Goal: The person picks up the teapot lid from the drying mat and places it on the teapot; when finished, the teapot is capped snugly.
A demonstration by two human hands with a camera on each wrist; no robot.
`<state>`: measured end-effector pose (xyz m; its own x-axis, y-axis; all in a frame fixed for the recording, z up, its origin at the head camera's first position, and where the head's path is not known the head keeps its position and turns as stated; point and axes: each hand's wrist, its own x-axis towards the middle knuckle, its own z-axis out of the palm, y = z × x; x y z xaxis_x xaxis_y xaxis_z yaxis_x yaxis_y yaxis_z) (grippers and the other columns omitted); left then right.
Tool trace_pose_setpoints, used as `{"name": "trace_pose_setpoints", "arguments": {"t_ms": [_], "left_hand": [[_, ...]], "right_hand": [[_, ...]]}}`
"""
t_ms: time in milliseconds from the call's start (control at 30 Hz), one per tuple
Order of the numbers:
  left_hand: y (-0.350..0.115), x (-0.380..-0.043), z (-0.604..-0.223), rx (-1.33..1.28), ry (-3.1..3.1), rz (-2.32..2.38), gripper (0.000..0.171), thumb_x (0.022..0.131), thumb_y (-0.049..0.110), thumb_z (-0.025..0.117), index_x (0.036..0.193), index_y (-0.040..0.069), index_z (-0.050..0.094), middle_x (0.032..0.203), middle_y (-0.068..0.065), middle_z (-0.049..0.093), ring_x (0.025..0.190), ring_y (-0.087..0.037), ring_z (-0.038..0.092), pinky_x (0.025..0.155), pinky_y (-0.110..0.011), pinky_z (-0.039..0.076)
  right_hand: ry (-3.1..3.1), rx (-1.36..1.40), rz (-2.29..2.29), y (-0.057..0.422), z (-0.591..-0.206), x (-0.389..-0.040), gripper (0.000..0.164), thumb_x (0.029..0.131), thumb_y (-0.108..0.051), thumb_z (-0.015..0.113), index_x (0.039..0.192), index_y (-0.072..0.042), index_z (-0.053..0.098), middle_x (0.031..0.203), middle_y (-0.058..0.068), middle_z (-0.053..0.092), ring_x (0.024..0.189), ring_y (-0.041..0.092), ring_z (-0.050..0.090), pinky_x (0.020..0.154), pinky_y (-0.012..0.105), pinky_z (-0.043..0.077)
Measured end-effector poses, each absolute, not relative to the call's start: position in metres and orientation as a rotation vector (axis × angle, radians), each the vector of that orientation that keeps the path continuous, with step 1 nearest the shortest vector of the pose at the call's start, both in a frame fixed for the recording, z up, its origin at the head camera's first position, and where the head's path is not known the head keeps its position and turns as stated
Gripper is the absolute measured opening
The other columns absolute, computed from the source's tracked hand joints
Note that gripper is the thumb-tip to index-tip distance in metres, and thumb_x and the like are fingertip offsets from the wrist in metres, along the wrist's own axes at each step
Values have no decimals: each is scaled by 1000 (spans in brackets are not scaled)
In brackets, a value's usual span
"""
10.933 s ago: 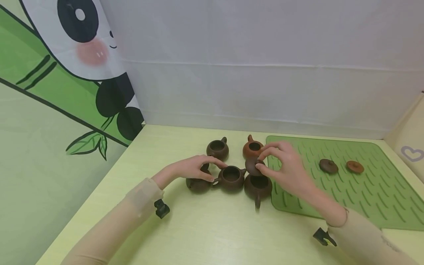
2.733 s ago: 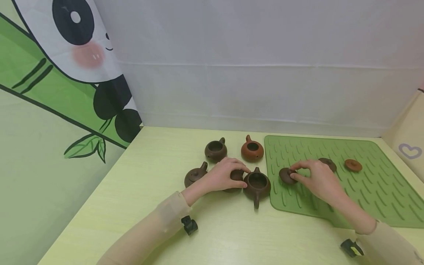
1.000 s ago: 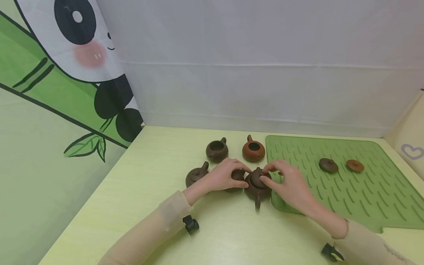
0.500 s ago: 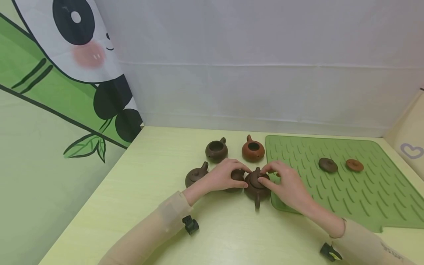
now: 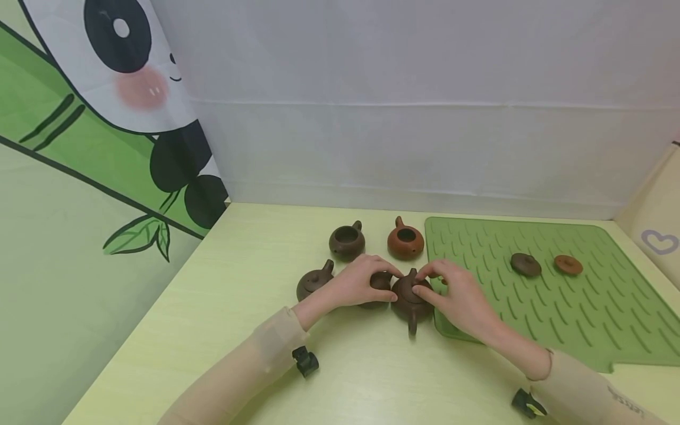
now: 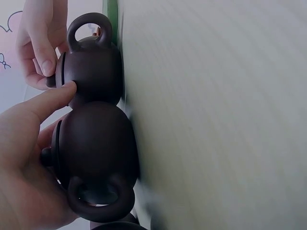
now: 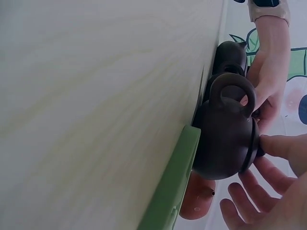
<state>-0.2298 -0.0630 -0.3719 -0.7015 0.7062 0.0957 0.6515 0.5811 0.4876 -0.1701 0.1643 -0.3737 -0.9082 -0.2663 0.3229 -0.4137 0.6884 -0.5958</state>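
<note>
A dark brown teapot (image 5: 409, 310), its handle toward me, stands at the left edge of the green mat. Its lid (image 5: 406, 288) sits level on the opening, and my right hand (image 5: 461, 295) pinches the knob between thumb and fingers. My left hand (image 5: 350, 283) reaches across the middle teapot (image 6: 98, 143) and holds the first teapot's left side with thumb and forefinger. A lid with a knob shows on the middle teapot in the left wrist view; in the head view the hand hides most of that pot. Another lidded teapot (image 5: 310, 284) stands beside my left wrist.
Behind stand a lidless dark teapot (image 5: 347, 251) and a lidless reddish teapot (image 5: 405, 248). On the green mat (image 5: 558, 319) lie a dark lid (image 5: 526, 265) and a reddish lid (image 5: 568, 265). A white cloth wall (image 5: 425, 159) closes off the back.
Earlier my right hand took a dark lid off the mat and brought it left to the teapot. Over the last second the lid has settled from tilted to level. The left hand stays put.
</note>
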Motion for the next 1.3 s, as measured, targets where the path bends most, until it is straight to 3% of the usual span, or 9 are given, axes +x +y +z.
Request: {"name": "trace_pose_setpoints", "arguments": {"t_ms": [867, 1300], "left_hand": [[-63, -234, -368, 1174, 2694, 689, 40, 86, 32, 77, 123, 19, 68, 127, -1, 68, 126, -23, 56, 110, -44, 40], [-71, -248, -341, 1167, 2671, 675, 43, 89, 29, 74, 129, 14, 64, 134, -6, 63, 131, -24, 53, 114, -44, 38]], "right_hand": [[-2720, 554, 1006, 163, -372, -170, 12, 88, -16, 75, 97, -18, 68, 99, -2, 71, 98, 22, 65, 86, 43, 51], [-2727, 561, 1028, 164, -375, -173, 13, 87, -16, 75, 96, -20, 67, 98, -5, 70, 97, 17, 64, 88, 44, 50]]}}
